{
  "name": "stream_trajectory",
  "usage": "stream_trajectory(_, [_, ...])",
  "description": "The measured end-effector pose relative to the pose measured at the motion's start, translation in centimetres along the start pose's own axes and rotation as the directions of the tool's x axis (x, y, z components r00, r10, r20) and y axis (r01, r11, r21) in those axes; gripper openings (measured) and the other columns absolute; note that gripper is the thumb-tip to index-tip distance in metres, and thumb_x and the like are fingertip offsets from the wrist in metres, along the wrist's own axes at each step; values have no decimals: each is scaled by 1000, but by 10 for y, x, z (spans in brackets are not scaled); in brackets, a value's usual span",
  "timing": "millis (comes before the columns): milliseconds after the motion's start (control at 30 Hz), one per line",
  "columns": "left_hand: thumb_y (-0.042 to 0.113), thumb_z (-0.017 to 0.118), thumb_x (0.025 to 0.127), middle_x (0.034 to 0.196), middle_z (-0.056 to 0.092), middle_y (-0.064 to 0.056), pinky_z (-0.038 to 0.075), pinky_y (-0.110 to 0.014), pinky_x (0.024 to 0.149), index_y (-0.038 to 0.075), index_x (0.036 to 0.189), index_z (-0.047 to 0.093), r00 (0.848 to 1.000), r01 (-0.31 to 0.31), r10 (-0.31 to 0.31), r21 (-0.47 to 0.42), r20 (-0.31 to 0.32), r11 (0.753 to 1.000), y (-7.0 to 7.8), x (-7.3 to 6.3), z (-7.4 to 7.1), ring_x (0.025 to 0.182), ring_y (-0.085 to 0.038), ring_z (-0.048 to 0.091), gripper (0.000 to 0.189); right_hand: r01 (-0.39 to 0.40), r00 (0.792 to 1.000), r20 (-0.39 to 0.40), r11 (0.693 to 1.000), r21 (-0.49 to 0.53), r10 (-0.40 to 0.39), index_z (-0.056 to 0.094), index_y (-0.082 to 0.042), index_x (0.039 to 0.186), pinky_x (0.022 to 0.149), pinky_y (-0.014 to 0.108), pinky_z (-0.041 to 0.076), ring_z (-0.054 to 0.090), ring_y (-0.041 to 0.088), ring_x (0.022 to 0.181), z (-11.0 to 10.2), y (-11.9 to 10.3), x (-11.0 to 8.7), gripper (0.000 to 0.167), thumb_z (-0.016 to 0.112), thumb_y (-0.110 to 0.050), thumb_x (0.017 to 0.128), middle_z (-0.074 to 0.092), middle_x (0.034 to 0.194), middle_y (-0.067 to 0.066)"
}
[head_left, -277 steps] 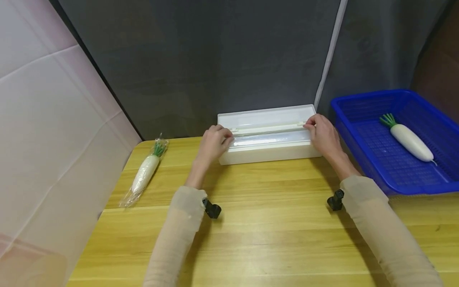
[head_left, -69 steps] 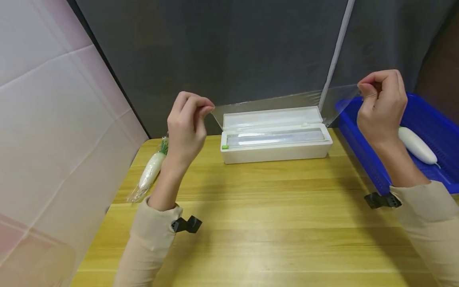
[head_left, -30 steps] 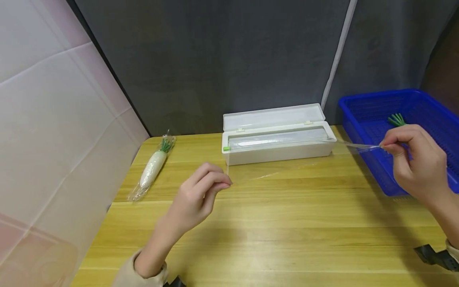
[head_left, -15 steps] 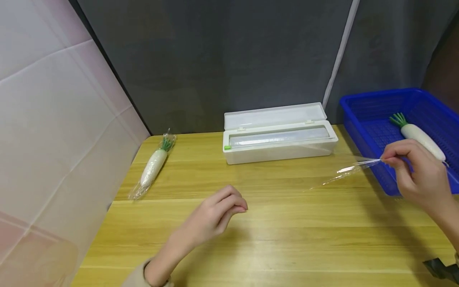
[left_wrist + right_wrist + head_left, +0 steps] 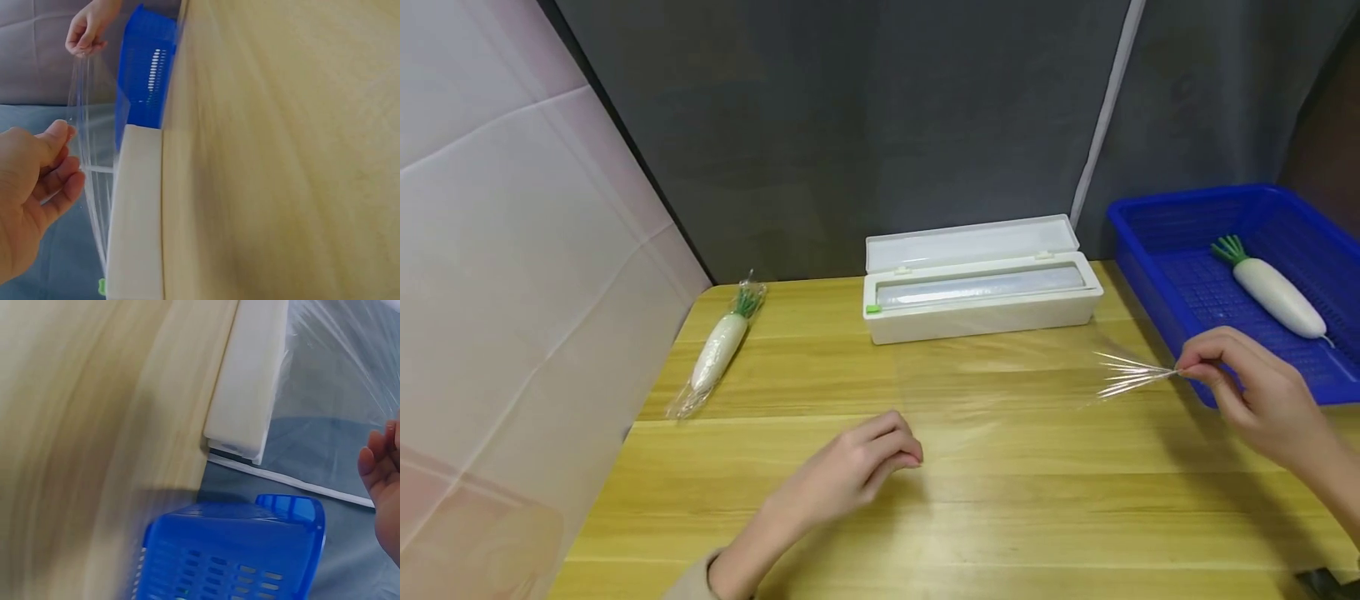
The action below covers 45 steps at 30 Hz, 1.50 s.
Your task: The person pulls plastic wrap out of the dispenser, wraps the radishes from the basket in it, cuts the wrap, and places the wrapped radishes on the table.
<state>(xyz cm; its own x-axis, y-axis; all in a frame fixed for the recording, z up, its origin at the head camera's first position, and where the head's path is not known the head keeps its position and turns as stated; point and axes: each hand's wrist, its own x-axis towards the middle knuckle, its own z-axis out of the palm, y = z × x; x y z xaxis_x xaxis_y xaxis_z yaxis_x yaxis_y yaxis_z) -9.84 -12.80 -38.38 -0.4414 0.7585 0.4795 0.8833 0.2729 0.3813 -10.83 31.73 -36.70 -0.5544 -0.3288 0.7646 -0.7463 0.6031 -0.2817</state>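
Note:
My left hand (image 5: 865,462) is low over the table and pinches a corner of a clear sheet of cling film (image 5: 1000,387). My right hand (image 5: 1255,396) pinches the other end beside the basket, where the film gathers into shiny creases. The sheet spans between both hands in front of the white cling film box (image 5: 985,312). That box has its lid raised, with a film roll inside and a green slider (image 5: 873,308) at its left end. In the left wrist view, film (image 5: 90,125) hangs from the right hand (image 5: 92,25).
A film-wrapped white radish (image 5: 718,350) with green stems lies on the wooden table (image 5: 970,542) at left. At right, a blue basket (image 5: 1150,283) holds an unwrapped white radish (image 5: 1277,296). A dark grey curtain (image 5: 820,150) hangs behind.
Both hands began at the box, then raised a stretched film sheet above it. Since then they have brought the sheet down and forward over the table. The left hand has moved rightward.

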Motion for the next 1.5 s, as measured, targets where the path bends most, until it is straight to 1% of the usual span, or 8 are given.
stream_trajectory(167, [3,66,97,95,61,5,48,-9,81,8,95,70,994,80,-80,-4,70,997,-3,-7,5,86,-1,59,7,8,997,76,1000,26,-10,64,-5,88,82,7,39,53,-5,88,6,3,-11,43,47,-41,104,62,88,-2])
stream_trajectory(367, [5,65,98,94,60,6,48,-9,78,9,94,71,984,125,-127,21,121,992,-9,-12,8,83,1,57,8,28,986,165,998,62,-37,65,-13,90,77,10,42,53,-4,85,14,10,-22,37,44,-40,105,62,89,-10])
stream_trajectory(533, [8,66,99,93,61,6,48,-9,77,9,94,72,966,173,-178,45,189,984,-12,-14,8,82,1,56,8,54,966,245,993,100,-77,65,-17,92,73,12,44,54,-3,83,21,16,-29,33,43,-38,105,62,89,-12])
stream_trajectory(667, [10,65,99,95,62,5,49,-11,79,9,94,72,937,237,-238,38,256,971,-15,-16,6,85,1,58,8,-9,933,357,988,156,-48,65,-19,96,69,11,44,57,-1,80,25,17,-34,6,61,-20,100,64,89,-11])
stream_trajectory(833, [10,64,100,96,64,4,51,-14,81,8,95,73,908,288,-278,16,313,958,-19,-16,2,87,-1,60,10,-43,890,454,983,180,-43,64,-22,97,71,12,44,57,-1,80,33,17,-38,35,75,6,82,62,89,-15])
stream_trajectory(1067, [10,66,98,94,64,6,51,-14,80,9,93,73,894,303,-291,16,340,953,-27,-17,4,85,1,59,9,-37,852,520,984,173,-60,65,-27,96,74,12,44,58,-2,84,42,21,-38,43,77,10,78,61,93,-20])
stream_trajectory(1333, [8,67,97,92,64,6,51,-14,80,10,93,73,872,331,-310,11,379,944,-37,-17,8,85,0,58,7,-82,801,598,983,165,-33,67,-25,96,70,18,49,59,-2,84,48,24,-36,31,76,2,84,63,92,-20])
stream_trajectory(1500, [9,69,96,92,62,7,51,-16,78,10,93,70,855,340,-313,10,413,940,-42,-17,13,85,0,56,4,-99,782,624,985,142,-11,68,-24,95,68,23,52,59,-3,83,51,24,-36,26,76,-1,86,63,91,-20])
